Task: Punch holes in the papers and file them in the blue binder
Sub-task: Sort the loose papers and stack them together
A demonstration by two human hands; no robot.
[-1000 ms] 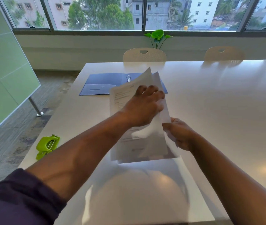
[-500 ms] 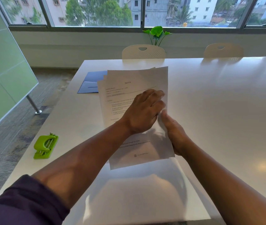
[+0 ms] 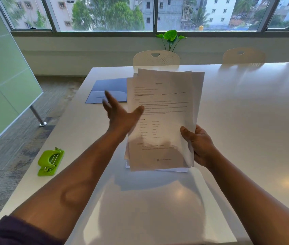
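White printed papers [image 3: 164, 110], long axis pointing away, are clamped in the right hand [image 3: 199, 147] grip; the left hand [image 3: 120, 117] is spread apart at their left edge. Left of the grip: blue binder [image 3: 108, 89], green hole punch [image 3: 51, 162] on the counter [image 3: 246, 121].

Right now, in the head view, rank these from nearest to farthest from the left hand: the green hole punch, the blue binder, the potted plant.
Measured from the left hand:
1. Blue binder: just beyond the fingertips, on the table.
2. Green hole punch: back toward the person, at the table's left edge.
3. Potted plant: past the table's far end, by the window.
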